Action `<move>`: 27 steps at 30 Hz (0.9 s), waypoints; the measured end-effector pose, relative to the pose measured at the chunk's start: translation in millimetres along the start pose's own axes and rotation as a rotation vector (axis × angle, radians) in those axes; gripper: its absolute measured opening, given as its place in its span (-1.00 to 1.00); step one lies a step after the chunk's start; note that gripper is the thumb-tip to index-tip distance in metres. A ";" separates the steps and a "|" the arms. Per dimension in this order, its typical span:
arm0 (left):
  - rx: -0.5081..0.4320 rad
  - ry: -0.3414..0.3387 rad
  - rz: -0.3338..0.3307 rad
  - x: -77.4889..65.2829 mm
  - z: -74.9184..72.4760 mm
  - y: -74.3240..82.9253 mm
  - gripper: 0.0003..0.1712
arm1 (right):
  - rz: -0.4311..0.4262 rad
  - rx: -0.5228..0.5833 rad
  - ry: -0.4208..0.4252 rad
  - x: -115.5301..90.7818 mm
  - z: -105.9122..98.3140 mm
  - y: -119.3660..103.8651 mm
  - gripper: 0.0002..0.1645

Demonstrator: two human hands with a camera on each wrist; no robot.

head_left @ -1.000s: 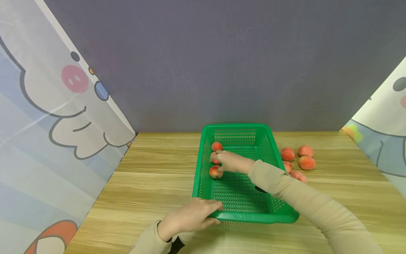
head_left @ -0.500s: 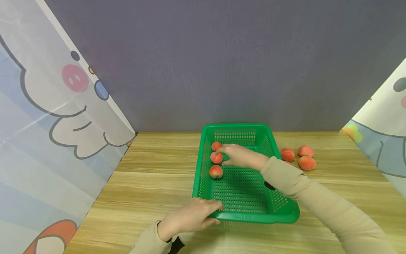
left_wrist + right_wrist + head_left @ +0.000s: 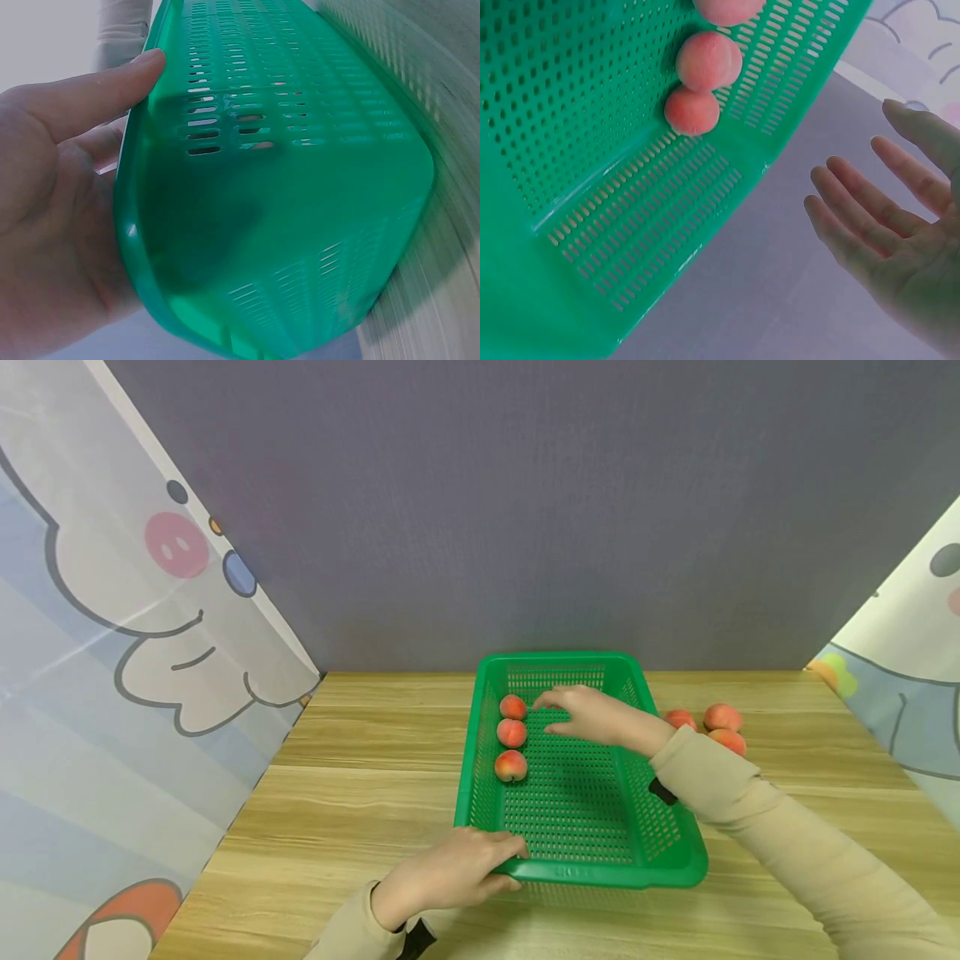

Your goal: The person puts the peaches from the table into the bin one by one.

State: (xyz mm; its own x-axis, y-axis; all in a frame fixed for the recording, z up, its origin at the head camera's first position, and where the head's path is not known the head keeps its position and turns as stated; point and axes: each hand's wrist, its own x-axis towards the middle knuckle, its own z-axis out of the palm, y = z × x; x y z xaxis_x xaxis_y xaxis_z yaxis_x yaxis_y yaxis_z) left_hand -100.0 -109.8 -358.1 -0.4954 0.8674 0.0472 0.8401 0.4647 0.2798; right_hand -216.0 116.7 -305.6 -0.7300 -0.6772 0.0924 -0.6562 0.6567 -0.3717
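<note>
A green plastic basket point(image 3: 570, 872) with slotted walls stands on the wooden table. Inside, along its left wall, three peaches sit in a row: a far peach point(image 3: 513, 707), a middle peach point(image 3: 512, 732) and a near peach point(image 3: 511, 766). My left hand point(image 3: 459, 870) grips the near rim at its left corner, thumb on one side and fingers on the other, as the left wrist view also shows. Over the basket hovers my right hand point(image 3: 596, 717), apart from the peaches. Its fingers point(image 3: 855, 214) are spread and hold nothing in the right wrist view.
Right of the basket, several more peaches point(image 3: 723, 717) lie on the wooden table point(image 3: 360, 777), some partly hidden by my right sleeve point(image 3: 787, 835). A grey wall point(image 3: 570, 510) rises behind the table. Printed cartoon sheets point(image 3: 180, 635) hang at both sides.
My right hand has left the middle peach and moved right and slightly away over the basket. The three peaches stay in their row. My left hand keeps its grip on the rim.
</note>
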 end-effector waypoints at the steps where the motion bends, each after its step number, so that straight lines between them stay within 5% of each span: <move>1: 0.000 0.001 0.000 0.0 -0.1 0.0 -0.77 | 0.008 0.004 0.001 -1.4 -1.2 0.9 -0.56; 27: -0.007 0.008 0.000 -0.3 -1.1 1.3 -0.77 | 0.058 0.018 0.166 -43.9 -30.9 32.7 -0.62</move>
State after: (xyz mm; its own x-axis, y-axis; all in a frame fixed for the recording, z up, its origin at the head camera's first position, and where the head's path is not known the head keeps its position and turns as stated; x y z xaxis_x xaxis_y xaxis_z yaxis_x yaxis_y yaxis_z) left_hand -98.9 -109.6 -356.7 -0.4970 0.8660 0.0546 0.8387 0.4633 0.2861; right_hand -211.3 178.1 -293.3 -0.7891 -0.5732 0.2207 -0.6094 0.6861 -0.3973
